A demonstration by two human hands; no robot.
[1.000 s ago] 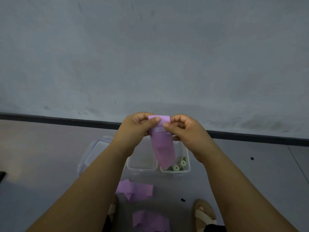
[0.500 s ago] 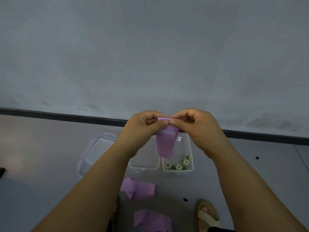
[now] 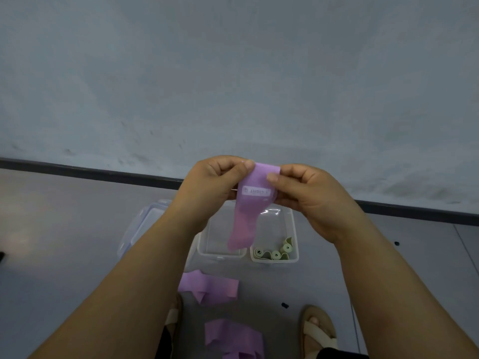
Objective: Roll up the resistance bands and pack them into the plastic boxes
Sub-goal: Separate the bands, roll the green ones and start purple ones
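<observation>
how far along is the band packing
Done: green rolled bands sit in the right-hand plastic box. In hand: left hand and right hand pinch the top of a purple band, mostly unrolled. Left: loose purple bands on the floor; the neighbouring clear box shows no rolls.

purple band [image 3: 255, 200]: smooth matt rubber | boxes [image 3: 293, 229]: clear glossy plastic | floor [image 3: 64, 229]: matt

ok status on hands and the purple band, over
Left hand and right hand both pinch purple band at its top, tail hanging unrolled. Green rolls in right box. More bands loose on floor. Nothing in the way.
</observation>
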